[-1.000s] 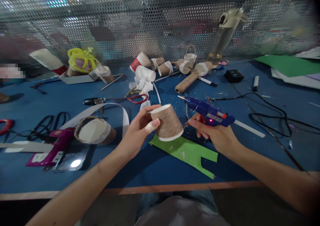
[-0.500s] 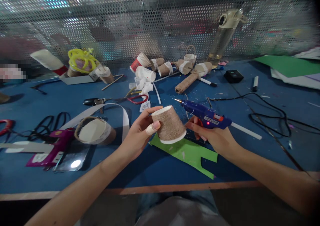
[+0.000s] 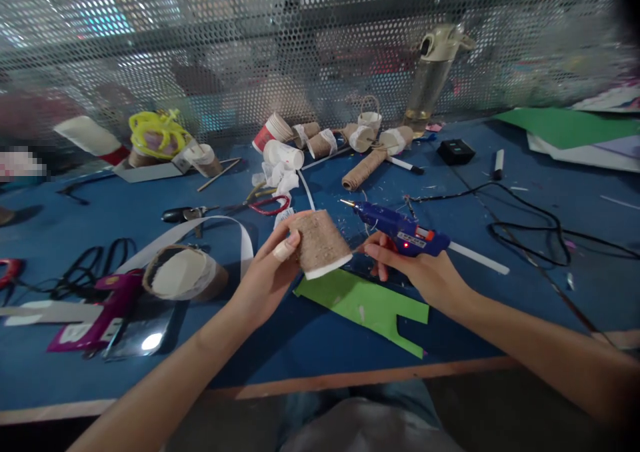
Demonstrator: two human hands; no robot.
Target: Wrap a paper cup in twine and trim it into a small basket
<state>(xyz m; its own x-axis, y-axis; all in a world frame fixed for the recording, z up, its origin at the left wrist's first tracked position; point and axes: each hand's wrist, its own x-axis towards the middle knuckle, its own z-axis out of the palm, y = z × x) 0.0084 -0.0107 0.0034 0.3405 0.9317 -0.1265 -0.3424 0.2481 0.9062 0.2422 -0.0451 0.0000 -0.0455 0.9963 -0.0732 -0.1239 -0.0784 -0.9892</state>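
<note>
– Tipped since the frame half a second ago: the string-wrapped cup [image 3: 323,242], whose pale upper end, then visible, is now hidden. All the bench things also sit slightly farther left, the view itself having turned.

– And the hands?

– Apart, each occupied. Left hand [image 3: 273,265]: closed around the cup, thumb on the string wrapping, holding it tilted with its white rim downward. Right hand [image 3: 420,269]: wrapped about the handle of a blue glue gun [image 3: 395,229], its red light lit, as before. Whether the right fingertips, near the cup's lower edge, pinch a strand cannot be told.

– Where exactly is the cup relative to the gun?

– Left of it, near the metal nozzle but not seen touching it; the nozzle points left. Below the cup lies a cut green sheet [image 3: 360,305], unmoved on the blue bench [image 3: 250,352].

– What lies farther out?

– To the left, a cup with a looped handle [image 3: 215,275], a phone [image 3: 143,332] and a purple glue gun [image 3: 107,312]. Beyond the hands, a roll of string [image 3: 365,169] and stacked paper cups [image 3: 273,132]; behind these, a water bottle [image 3: 430,79] beside a perforated metal screen [image 3: 225,59].
</note>
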